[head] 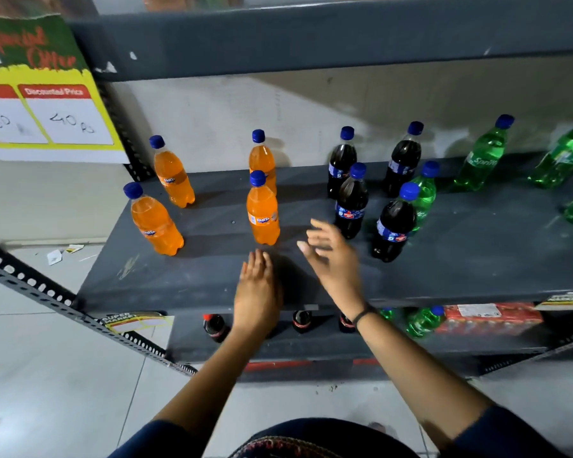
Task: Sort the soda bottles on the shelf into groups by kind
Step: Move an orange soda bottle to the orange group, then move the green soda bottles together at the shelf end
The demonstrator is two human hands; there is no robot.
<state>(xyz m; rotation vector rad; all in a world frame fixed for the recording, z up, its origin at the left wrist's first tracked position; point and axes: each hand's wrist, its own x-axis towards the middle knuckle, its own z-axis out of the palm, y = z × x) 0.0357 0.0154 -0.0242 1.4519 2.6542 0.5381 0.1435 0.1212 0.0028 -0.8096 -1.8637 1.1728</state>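
Several orange Fanta bottles stand on the left half of the grey shelf (212,279); the nearest one (263,209) is just beyond my hands. Several dark cola bottles (350,201) cluster at centre right, with one green bottle (424,193) standing among them behind the front cola bottle (393,226). More green Sprite bottles (483,157) stand at the far right. My left hand (257,289) hovers flat over the shelf's front, holding nothing. My right hand (331,249) is blurred, fingers spread, empty, between the near Fanta and the colas.
A yellow "Special Offer" price sign (43,94) hangs at upper left. The shelf above (311,38) overhangs the bottles. The lower shelf holds cola bottles (215,327), a green bottle (422,320) and a red shrink-wrapped pack (490,317). A perforated metal strut (47,292) slants across the left.
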